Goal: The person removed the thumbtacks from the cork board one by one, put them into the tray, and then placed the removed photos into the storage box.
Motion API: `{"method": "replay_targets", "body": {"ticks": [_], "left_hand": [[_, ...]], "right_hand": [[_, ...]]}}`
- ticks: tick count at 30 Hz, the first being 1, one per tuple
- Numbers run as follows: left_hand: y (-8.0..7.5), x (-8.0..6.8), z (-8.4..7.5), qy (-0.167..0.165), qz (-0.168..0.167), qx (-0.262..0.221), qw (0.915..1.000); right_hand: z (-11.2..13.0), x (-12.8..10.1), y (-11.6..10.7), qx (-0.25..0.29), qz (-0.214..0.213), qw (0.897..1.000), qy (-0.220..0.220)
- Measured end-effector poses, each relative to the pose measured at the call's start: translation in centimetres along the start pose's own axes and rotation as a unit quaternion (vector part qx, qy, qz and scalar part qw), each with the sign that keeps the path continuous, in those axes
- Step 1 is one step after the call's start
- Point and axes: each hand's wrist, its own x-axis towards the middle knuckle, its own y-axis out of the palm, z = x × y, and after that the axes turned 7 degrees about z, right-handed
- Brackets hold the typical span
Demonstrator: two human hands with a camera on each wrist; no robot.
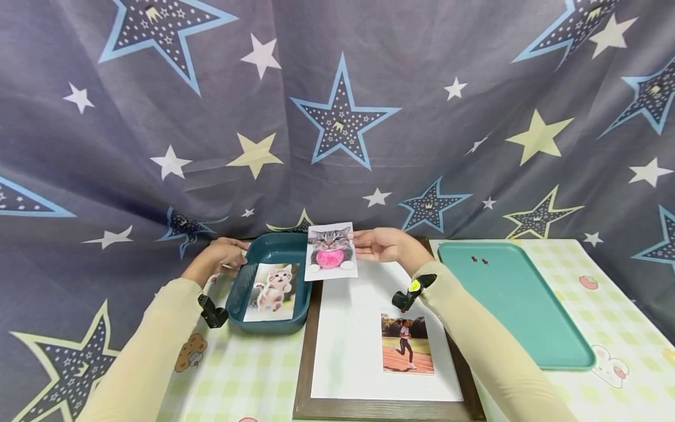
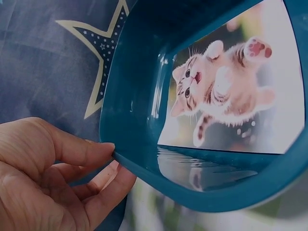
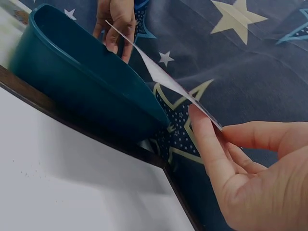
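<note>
My right hand (image 1: 384, 243) pinches the edge of a photo (image 1: 331, 252) of a grey tabby cat with a pink ball-like thing. The photo is held up over the right rim of a dark teal basin (image 1: 303, 313). Seen from the right wrist, the photo is nearly edge-on between thumb and fingers (image 3: 204, 139). At the basin's far left corner, my left hand (image 2: 62, 168) pinches the rim between thumb and fingers. Inside the basin lies another photo (image 1: 273, 292), showing a leaping kitten.
A brown-framed white board (image 1: 348, 346) lies right of the basin, bearing a photo of a runner (image 1: 406, 344) with a red pin (image 1: 403, 311) at its top. Farther right, a green tray (image 1: 527, 310) holds two dark red pins (image 1: 480, 259). A star-patterned curtain (image 1: 337, 117) hangs behind.
</note>
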Motion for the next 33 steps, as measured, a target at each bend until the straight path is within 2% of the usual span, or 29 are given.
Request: {"method": "replay_targets", "body": {"ticks": [18, 33], "left_hand": [[0.3, 0.0, 0.3, 0.004, -0.001, -0.009, 1.0000], [0.2, -0.6, 0.0, 0.002, -0.007, 0.002, 1.0000]], "right_hand": [[-0.4, 1.3, 2.5, -0.018, -0.020, 1.000, 0.015], [-0.2, 2.3, 4.4, -0.038, -0.044, 0.998, 0.025]]}}
